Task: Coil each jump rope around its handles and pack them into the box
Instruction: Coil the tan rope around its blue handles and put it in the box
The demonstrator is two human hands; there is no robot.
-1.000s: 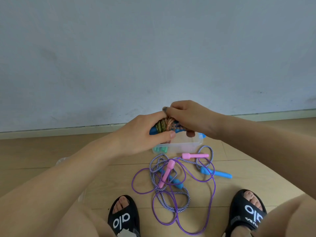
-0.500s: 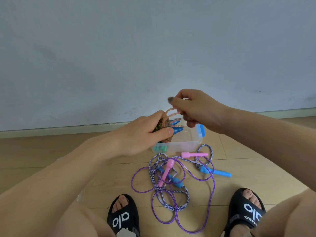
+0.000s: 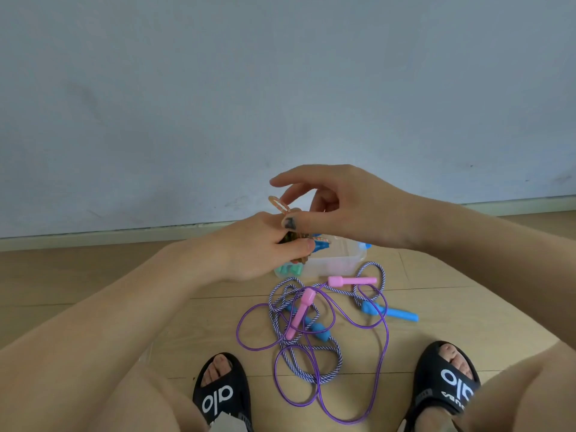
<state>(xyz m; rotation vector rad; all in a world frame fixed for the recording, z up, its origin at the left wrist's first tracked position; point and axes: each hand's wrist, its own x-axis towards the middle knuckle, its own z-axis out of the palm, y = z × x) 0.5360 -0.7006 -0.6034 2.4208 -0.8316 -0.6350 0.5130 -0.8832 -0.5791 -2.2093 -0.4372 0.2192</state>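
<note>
My left hand grips a coiled jump rope bundle with blue handles and an orange-brown cord, held above the box. A loop of the orange cord sticks up from it. My right hand pinches that cord with thumb and fingers, index finger stretched out. The clear plastic box sits on the floor behind; green handles show through its left end. On the floor lie a purple rope with pink handles and a blue-white striped rope with blue handles, tangled together.
My feet in black slides frame the ropes in front. A grey wall and pale baseboard run close behind the box. Wooden floor stretches to both sides.
My right hand has lifted off the bundle and drawn a loop of orange cord upward. The left hand keeps its grip, with the bundle a little higher.
</note>
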